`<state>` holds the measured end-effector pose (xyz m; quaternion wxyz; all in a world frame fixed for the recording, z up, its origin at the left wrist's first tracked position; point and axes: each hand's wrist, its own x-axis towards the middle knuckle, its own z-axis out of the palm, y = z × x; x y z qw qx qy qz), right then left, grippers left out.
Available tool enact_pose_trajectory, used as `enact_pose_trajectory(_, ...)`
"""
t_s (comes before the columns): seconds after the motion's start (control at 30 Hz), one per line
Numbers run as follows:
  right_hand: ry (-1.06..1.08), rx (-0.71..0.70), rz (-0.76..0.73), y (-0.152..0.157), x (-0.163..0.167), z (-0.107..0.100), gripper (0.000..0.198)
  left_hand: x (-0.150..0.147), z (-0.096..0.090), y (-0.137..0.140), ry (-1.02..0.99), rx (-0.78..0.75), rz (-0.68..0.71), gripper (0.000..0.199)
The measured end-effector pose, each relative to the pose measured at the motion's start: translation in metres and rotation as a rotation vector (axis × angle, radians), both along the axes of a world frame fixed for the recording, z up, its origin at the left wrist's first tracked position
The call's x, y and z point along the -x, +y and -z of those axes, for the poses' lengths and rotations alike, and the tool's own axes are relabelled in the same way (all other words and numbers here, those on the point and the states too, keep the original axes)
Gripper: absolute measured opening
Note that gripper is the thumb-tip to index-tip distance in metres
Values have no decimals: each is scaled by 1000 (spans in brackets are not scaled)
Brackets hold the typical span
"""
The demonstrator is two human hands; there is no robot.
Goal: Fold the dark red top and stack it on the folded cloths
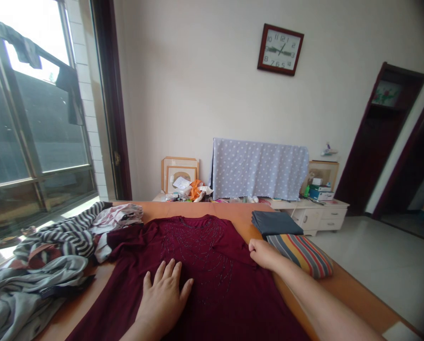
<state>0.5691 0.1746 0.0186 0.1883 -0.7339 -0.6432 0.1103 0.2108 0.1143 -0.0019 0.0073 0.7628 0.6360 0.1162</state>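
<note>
A dark maroon top (pixel 205 293) with beaded lines around its neck lies spread on the orange-brown table (pixel 151 209), collar pointing away from me. My left hand (pixel 164 296) rests flat on the front of the top, fingers spread. At the top's right shoulder and sleeve, my right hand (pixel 263 253) is closed on the maroon cloth. Just beyond that hand lies a folded striped cloth (pixel 300 253) in grey, yellow and red. A folded dark grey garment (pixel 278 222) sits behind it. The top's lower end runs out of view.
Rumpled clothes lie along the table's left side, among them a black-and-white striped garment (pixel 75 232) and a grey garment (pixel 30 293). Beyond the table stand a polka-dot cloth cover (pixel 260 168) and a low white cabinet (pixel 325 220). A window (pixel 48 132) is at the left.
</note>
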Motion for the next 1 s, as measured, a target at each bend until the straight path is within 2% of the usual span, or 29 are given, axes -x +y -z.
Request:
enact_pose_trajectory(0.13,-61,30,53,3,-4,-2,6,0,-1,0,-4,0,3,74)
enact_pose_trajectory(0.37,-67,85,48,13,3,-3,3,1,0,0,-4,-6,-1,75)
enact_pose_trajectory(0.7,53,-122,92,77,49,-9,14,1,2,1,3,-8,-10,74)
enact_pose_trajectory(0.83,89,-116,161,104,65,-3,16,0,0,1,6,14,-23,73)
enact_pose_trajectory(1.0,123,-52,234,132,72,4,36,0,-1,2,7,36,-26,74)
